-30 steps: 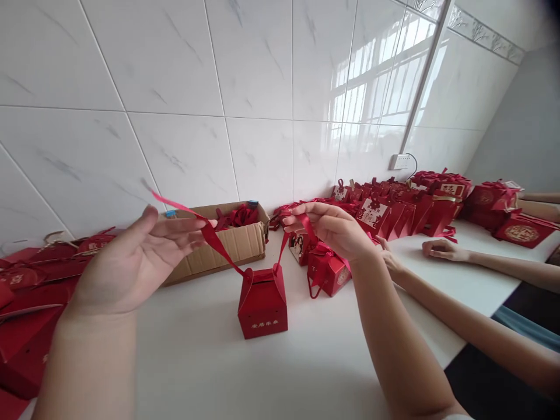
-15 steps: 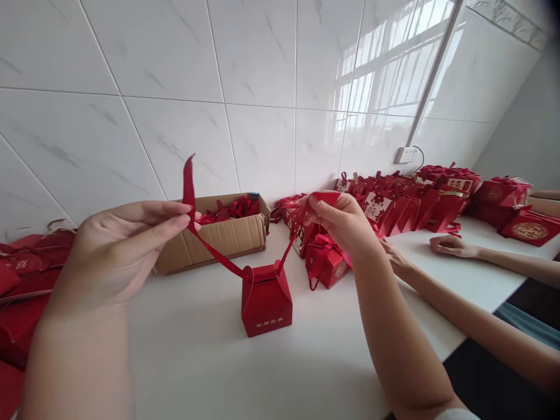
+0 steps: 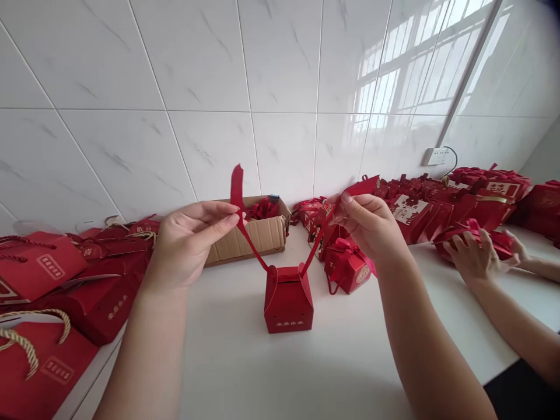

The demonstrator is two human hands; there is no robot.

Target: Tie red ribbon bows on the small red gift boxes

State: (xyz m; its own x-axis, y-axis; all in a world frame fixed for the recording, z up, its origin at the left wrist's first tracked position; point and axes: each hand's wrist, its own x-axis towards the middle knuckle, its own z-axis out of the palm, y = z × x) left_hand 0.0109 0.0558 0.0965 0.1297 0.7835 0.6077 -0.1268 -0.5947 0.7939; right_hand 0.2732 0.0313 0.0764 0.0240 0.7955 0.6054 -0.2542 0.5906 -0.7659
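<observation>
A small red gift box (image 3: 289, 303) stands upright on the white counter (image 3: 262, 373) in the middle. A red ribbon (image 3: 249, 236) runs through its top and rises to both sides. My left hand (image 3: 192, 242) pinches the left end, whose tip sticks up above the fingers. My right hand (image 3: 370, 224) pinches the right end, which points off to the right. Both hands are held above and to either side of the box.
An open cardboard box (image 3: 258, 230) of red ribbons sits by the tiled wall. Red bags with rope handles (image 3: 48, 326) pile up at left. Finished red boxes (image 3: 420, 210) crowd the right, where another person's hands (image 3: 476, 256) handle one. A tied box (image 3: 347, 271) lies just right of mine.
The view has swung left and the box now sits nearer the middle. My hands have drawn closer together with the ribbon ends. The other person's hands have lifted onto a red box.
</observation>
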